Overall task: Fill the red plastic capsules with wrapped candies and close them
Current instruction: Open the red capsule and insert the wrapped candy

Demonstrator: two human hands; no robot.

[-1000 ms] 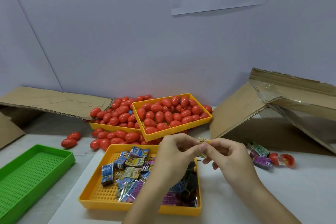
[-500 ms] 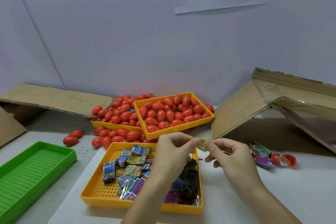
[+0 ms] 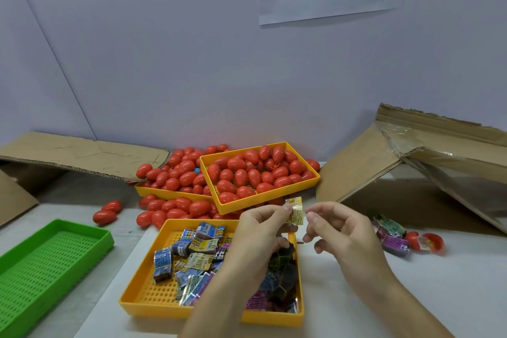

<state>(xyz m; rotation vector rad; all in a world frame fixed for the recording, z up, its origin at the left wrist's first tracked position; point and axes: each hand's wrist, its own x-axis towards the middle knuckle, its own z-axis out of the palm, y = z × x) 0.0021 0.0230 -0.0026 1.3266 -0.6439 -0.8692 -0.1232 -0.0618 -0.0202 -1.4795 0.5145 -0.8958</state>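
My left hand (image 3: 258, 230) pinches a small yellow wrapped candy (image 3: 295, 212) by its left edge, above the near yellow tray (image 3: 142, 293), which holds several wrapped candies (image 3: 192, 252). My right hand (image 3: 340, 230) hovers just right of the candy with its fingertips close together and a small gap to the wrapper. Behind, a yellow tray (image 3: 274, 195) is filled with closed red capsules (image 3: 247, 173), and more lie in another tray and loose around it. An open red capsule (image 3: 428, 241) lies at the right beside two purple and green candies (image 3: 392, 236).
An empty green tray (image 3: 49, 255) sits at the front left. Flattened cardboard (image 3: 82, 153) lies at the back left and a collapsed cardboard box (image 3: 425, 162) at the right. Two loose red capsules (image 3: 107, 212) rest left of the pile. A wall with a paper notice stands behind.
Both hands held the yellow candy between their fingertips before; now my right hand has let go and drawn slightly right, and the candy stands upright in my left fingers.
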